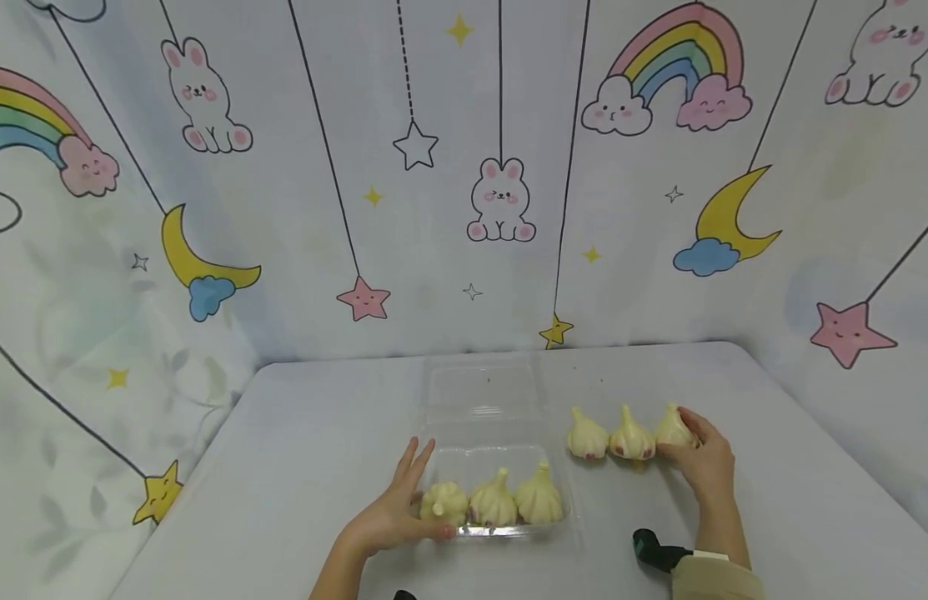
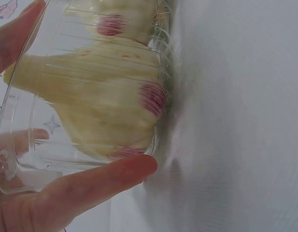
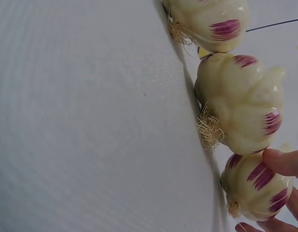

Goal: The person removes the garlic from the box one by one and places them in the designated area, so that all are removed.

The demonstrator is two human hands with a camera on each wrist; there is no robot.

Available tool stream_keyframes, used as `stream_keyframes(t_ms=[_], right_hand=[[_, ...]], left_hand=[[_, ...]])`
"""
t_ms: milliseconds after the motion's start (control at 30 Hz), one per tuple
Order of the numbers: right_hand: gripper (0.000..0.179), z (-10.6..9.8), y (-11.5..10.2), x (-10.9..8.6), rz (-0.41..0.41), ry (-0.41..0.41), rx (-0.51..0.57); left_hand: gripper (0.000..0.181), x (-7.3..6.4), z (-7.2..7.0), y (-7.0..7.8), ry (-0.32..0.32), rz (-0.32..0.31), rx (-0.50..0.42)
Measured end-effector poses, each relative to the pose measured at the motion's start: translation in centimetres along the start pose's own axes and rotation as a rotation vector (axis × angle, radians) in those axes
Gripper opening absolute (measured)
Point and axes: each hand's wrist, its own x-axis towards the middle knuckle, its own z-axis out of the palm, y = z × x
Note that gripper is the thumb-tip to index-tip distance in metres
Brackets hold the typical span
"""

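Observation:
A clear plastic clamshell box (image 1: 501, 531) lies with its lid folded back on the table. Three garlic bulbs sit in a row inside it, among them a left bulb (image 1: 444, 503), a middle bulb (image 1: 494, 500) and a right bulb (image 1: 540, 497). My left hand (image 1: 392, 508) grips the box's left end, thumb (image 2: 105, 181) along the front wall and fingers behind. Right of the box stand three more garlic bulbs in a row. My right hand (image 1: 704, 462) holds the rightmost garlic bulb (image 1: 672, 429), which stands beside the middle one (image 3: 240, 104). Purple streaks and dry roots show on these bulbs.
The opened lid (image 1: 482, 392) lies flat behind the box. A white cloth covers the table (image 1: 313, 467). Behind it hangs a curtain (image 1: 433, 267) printed with rabbits, stars and rainbows. A black device (image 1: 654, 552) sits at my right wrist.

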Motion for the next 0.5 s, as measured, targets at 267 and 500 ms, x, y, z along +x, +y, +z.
stream_keyframes(t_ms=[267, 500], right_hand=[[0.076, -0.15, -0.12, -0.01, 0.02, 0.008, -0.025], [0.072, -0.52, -0.82, -0.32, -0.001, 0.051, -0.055]], left_hand=[[0.112, 0.05, 0.11, 0.03, 0.007, -0.004, 0.012], [0.113, 0.11, 0.2, -0.37, 0.009, 0.0, 0.006]])
